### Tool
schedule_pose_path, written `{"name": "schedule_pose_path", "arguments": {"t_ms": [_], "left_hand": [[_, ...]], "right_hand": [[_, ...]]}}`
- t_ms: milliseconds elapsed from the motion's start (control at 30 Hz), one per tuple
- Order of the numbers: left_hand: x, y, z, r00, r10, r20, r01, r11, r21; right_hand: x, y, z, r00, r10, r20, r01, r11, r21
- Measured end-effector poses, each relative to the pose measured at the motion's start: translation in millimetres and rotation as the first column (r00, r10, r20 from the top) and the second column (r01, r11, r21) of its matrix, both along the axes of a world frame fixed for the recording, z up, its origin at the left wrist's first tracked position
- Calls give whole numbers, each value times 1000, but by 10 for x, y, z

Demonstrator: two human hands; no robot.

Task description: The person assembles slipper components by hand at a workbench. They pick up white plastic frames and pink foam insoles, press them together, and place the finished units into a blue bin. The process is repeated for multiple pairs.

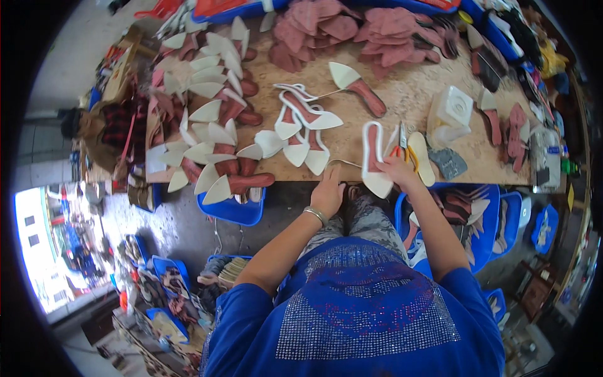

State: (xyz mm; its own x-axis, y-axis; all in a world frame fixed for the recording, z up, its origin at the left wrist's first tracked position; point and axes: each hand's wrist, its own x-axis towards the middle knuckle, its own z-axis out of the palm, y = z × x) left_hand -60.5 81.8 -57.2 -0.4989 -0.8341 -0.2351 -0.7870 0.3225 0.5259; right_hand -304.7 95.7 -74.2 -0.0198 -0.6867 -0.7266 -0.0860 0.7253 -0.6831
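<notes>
In front of me at the table's near edge, my right hand [399, 172] grips a pink shoe insole [373, 146] with a white toe and a white band along its outline. My left hand [329, 191], wearing a bracelet, is at the table edge to its left. A thin pale strip [347, 163] runs from the left fingertips to the insole's edge; the fingers appear closed on it. Behind the right hand lie orange-handled scissors [402, 141] and a yellow-handled tool [411, 157]. Several white-edged insoles [308, 116] overlap behind my left hand.
Rows of white-toed insoles [217, 113] cover the table's left side. Pink pieces [314, 28] are heaped at the back. A white plastic container [451, 110] and a dark flat lump [449, 163] are at right. Blue bins [235, 212] stand below the edge; a person [107, 129] is at far left.
</notes>
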Motion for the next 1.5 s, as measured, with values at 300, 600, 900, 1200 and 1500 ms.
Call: {"name": "schedule_pose_path", "arguments": {"t_ms": [300,600,900,1200,1500], "left_hand": [[-353,-388,-405,853,-385,353,281,908,312],[-34,43,-585,962,-236,136,198,949,244],[398,267,-1029,926,-372,-63,344,765,545],[719,291,-1062,966,-258,-31,161,499,851],[163,475,-469,996,-92,-13,55,471,881]], "right_hand": [[72,-608,-159,996,31,88,-35,998,52],[589,-376,-588,811,-371,453,435,900,-42],[1041,968,-765,901,-393,185,427,877,-221],[756,2959,-934,721,-636,-276,660,751,-7],[43,4194,-1828,510,-429,-745,806,540,241]]}}
